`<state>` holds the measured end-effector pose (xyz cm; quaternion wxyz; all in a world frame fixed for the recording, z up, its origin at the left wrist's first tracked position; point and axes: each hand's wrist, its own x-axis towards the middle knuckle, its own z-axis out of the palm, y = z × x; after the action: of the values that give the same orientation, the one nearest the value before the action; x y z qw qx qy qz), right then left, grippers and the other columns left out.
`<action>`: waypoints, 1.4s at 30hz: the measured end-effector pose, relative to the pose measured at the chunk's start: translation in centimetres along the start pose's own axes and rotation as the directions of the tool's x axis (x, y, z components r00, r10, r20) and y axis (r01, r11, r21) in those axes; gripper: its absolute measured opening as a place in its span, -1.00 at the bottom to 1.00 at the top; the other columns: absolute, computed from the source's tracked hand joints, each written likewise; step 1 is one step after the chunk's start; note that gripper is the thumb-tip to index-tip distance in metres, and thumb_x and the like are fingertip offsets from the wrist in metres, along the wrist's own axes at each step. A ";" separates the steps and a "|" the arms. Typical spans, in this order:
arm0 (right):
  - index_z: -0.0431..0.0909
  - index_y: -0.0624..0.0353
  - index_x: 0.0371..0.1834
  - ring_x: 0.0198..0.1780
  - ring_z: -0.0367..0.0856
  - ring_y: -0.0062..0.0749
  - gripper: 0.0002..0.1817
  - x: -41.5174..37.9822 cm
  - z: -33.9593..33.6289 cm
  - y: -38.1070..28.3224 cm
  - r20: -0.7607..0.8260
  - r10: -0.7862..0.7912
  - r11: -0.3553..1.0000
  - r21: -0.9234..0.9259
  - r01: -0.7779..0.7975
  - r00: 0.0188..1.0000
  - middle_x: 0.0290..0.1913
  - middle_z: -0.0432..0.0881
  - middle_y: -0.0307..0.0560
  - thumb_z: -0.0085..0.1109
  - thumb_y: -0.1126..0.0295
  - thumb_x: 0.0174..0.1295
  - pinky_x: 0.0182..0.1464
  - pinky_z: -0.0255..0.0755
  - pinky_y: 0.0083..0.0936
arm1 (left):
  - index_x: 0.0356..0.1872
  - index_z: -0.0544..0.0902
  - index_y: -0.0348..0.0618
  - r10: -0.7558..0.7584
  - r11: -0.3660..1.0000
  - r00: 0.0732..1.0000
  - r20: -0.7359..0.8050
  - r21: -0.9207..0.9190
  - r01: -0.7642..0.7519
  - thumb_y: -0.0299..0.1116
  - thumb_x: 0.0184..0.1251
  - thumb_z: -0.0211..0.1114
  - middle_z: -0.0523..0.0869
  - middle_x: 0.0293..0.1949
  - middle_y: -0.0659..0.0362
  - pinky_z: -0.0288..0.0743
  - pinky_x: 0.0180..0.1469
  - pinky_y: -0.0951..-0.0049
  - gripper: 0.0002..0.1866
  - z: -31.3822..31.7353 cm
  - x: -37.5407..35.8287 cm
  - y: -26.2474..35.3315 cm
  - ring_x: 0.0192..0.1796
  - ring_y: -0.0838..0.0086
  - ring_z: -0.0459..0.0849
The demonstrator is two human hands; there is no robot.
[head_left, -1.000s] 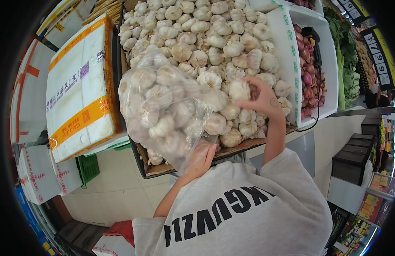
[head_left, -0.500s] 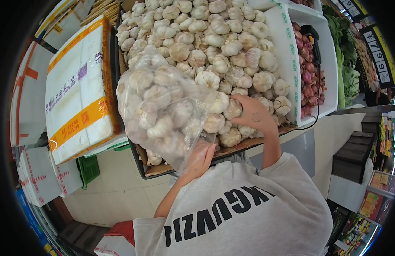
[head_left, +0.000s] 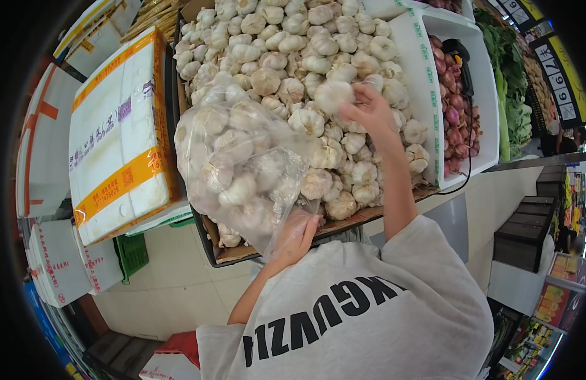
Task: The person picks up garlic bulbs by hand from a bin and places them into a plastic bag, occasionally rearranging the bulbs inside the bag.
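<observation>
A: Where's the bulb [head_left: 334, 96]?
B: Beyond the bag [head_left: 233, 158] and to its right, above the heap [head_left: 261, 82]. The right hand [head_left: 373, 113] has it, thumb and fingers part-closed around its side. It's blurred; I can't tell how firm the pinch is.

A: And the left hand [head_left: 298, 235]?
B: At the bag's near end, fingers curled on the gathered film. I can't tell how tightly.

A: How would they handle?
B: The bulb should be light and firm, its papery skin apt to flake and slip; I'd hold it around its widest part. The filled bag looks fairly heavy and floppy, its thin film easily torn, so gather a thick fold and support it from below.

A: The surface?
B: Uneven: loose garlic beneath and beyond the bag, with a cardboard edge [head_left: 236, 253] on its near side.

A: The room?
B: A shop. A foam box [head_left: 109, 158] stands left of the bag, shallots [head_left: 454, 114] lie well to its right, and a green crate [head_left: 133, 254] sits lower on its near left, by the tiled floor [head_left: 173, 297].
</observation>
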<state>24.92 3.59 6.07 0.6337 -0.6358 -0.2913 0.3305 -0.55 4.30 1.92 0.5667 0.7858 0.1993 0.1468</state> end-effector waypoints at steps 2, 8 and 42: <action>0.26 0.39 0.06 -0.07 0.48 -0.43 -0.33 0.1 1.8 -0.1 0.021 -0.001 0.997 0.081 -0.001 1.000 -0.06 0.46 0.02 0.33 0.32 -0.11 -0.08 0.40 -0.58 | -0.39 0.56 -0.34 -0.002 1.000 1.000 -0.001 -0.004 0.002 -0.37 0.28 -0.06 0.58 -0.48 0.02 0.33 -0.27 0.33 -0.74 0.0 0.0 -0.1 -0.36 0.19 0.48; 0.28 0.24 0.08 -0.04 0.45 -0.29 -0.39 -2.6 2.5 -0.4 0.194 0.119 0.900 -0.436 -0.023 0.974 0.04 0.37 0.02 0.26 0.32 -0.08 -0.07 0.37 -0.49 | -0.39 0.59 -0.31 0.079 0.996 0.994 -0.073 0.046 -0.075 -0.41 0.25 -0.02 0.58 -0.54 0.07 0.37 -0.38 0.41 -0.77 0.1 0.1 -0.1 -0.47 0.28 0.53; 0.49 0.23 -0.32 -0.35 0.51 -0.44 -0.67 -4.6 1.1 -0.6 0.466 0.226 0.834 -0.546 0.077 0.855 -0.30 0.54 -0.08 0.22 0.22 -0.06 -0.35 0.38 -0.49 | -0.47 0.51 -0.35 -0.023 0.999 1.000 -0.002 -0.040 0.023 -0.35 0.29 -0.06 0.50 -0.49 -0.03 0.29 -0.23 0.31 -0.72 -0.1 -0.2 0.2 -0.35 0.14 0.44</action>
<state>21.29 0.60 6.91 0.3109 -0.6895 -0.5050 0.4158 -0.70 4.20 2.12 0.5838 0.7717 0.2063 0.1453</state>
